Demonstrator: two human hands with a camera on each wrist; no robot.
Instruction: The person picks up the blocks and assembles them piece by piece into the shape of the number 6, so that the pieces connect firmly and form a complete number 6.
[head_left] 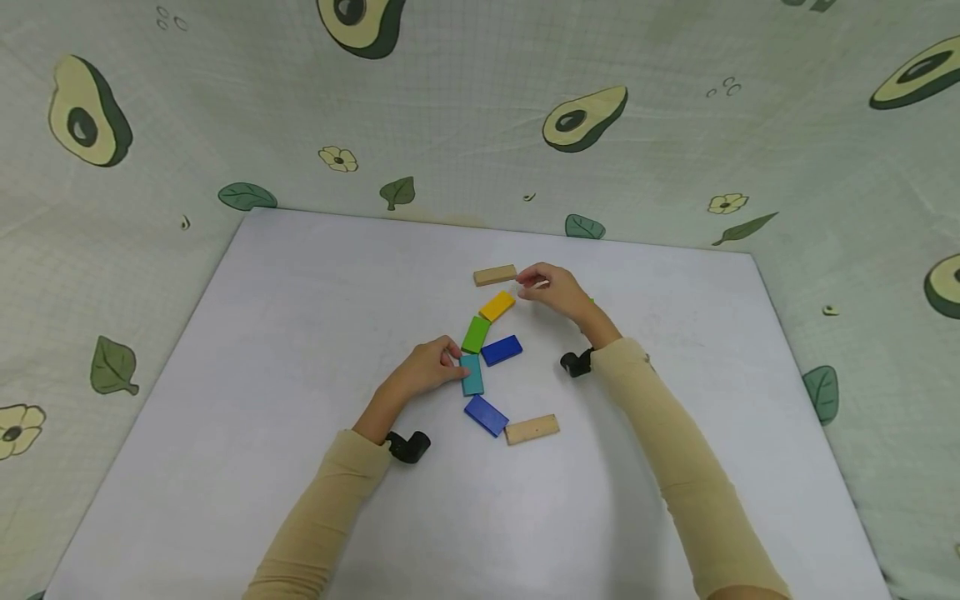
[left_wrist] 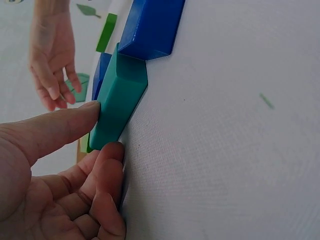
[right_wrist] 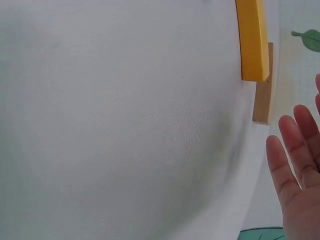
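My left hand [head_left: 427,367] pinches a teal block [head_left: 472,379] on the white table, thumb along one side and curled fingertips by its end in the left wrist view. A green block [head_left: 476,335] and a yellow block [head_left: 497,306] continue the curved row above it; a blue block [head_left: 486,415] sits at its lower end. Another blue block [head_left: 502,350] lies just right of the row. Holding nothing, my right hand [head_left: 555,289] hovers beside the far wooden block [head_left: 495,275], fingers spread loosely in the right wrist view.
A second wooden block [head_left: 532,429] touches the lower blue block's end. Something green [head_left: 591,301] shows partly behind my right wrist. Black wrist cameras [head_left: 408,447] hang below both cuffs. Avocado-print cloth [head_left: 480,125] rises behind the white table [head_left: 300,292].
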